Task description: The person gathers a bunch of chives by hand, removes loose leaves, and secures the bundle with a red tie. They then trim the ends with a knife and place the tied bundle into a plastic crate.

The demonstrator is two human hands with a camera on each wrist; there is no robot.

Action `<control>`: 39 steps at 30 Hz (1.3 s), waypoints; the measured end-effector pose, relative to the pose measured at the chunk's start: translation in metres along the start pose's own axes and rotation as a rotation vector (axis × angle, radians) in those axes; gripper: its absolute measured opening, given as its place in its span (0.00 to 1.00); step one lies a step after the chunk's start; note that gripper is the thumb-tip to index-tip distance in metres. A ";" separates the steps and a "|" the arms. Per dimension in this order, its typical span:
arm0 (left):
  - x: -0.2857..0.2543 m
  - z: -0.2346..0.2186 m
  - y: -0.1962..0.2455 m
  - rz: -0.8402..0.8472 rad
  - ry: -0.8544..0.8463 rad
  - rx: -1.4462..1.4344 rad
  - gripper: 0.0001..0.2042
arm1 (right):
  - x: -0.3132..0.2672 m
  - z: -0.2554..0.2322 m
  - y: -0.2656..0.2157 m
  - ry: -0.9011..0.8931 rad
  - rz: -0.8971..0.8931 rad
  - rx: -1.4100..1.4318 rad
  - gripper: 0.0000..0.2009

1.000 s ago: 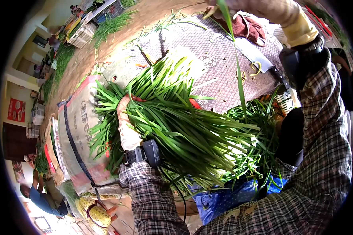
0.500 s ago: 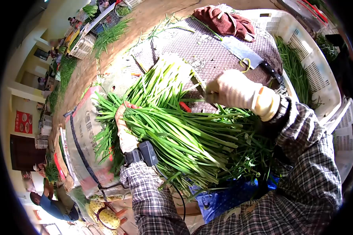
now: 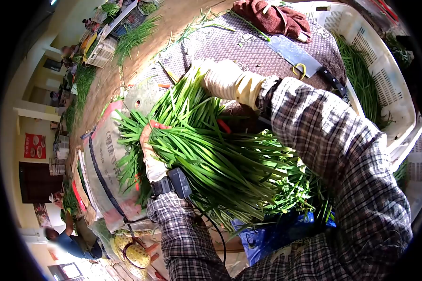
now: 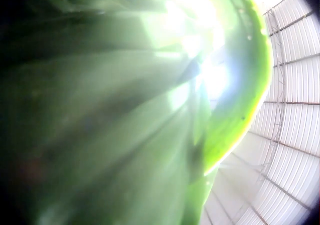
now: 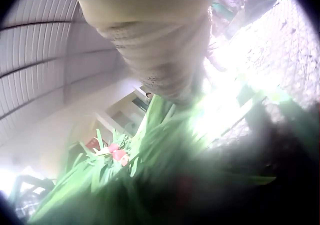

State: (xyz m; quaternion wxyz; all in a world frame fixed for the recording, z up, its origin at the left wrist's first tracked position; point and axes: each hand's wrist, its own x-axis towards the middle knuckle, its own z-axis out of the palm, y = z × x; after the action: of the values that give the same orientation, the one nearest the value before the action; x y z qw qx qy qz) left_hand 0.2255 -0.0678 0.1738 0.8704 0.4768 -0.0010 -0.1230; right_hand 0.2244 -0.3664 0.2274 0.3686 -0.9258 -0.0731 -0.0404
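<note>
A large bunch of long green leaves, which look like garlic chives (image 3: 220, 164), fans out across the front. My left hand (image 3: 148, 143) grips it at the left, with fingers curled over the leaves. Leaves fill most of the left wrist view. My gloved right hand (image 3: 220, 77) is at the pale, brightly lit ends of the upper part of the bunch. In the right wrist view its glove (image 5: 160, 60) comes down onto the green leaves (image 5: 145, 160); glare and leaves hide the fingertips, and I cannot tell how they close.
A cleaver (image 3: 290, 51) lies on the patterned mat (image 3: 248, 51) beside a brown cloth (image 3: 274, 21). To the right stands a white crate (image 3: 387, 89) holding more greens. A printed sack (image 3: 115, 164) is at the left, blue plastic (image 3: 267, 236) in front. Another person (image 3: 75, 241) is at lower left.
My right hand has come down from the top right, past the cleaver, and moved left to the pale ends of the bunch. My left hand keeps its grip.
</note>
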 end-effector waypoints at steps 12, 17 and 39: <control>-0.007 0.020 -0.001 -0.041 0.186 -0.071 0.07 | -0.091 -0.106 0.043 -0.081 0.156 -0.387 0.12; -0.004 0.012 0.000 -0.002 0.016 -0.015 0.06 | -0.148 -0.036 0.054 0.122 -0.526 -0.536 0.17; -0.180 0.306 0.163 0.384 -0.303 0.196 0.07 | -0.256 -0.036 0.001 -0.320 -0.334 0.642 0.18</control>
State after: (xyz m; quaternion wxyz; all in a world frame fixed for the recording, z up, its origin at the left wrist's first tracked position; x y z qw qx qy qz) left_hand 0.0495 -0.1995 0.4967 0.8173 0.5261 -0.2336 -0.0249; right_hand -0.0282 -0.4185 0.2196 0.6117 -0.7335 -0.2881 0.0697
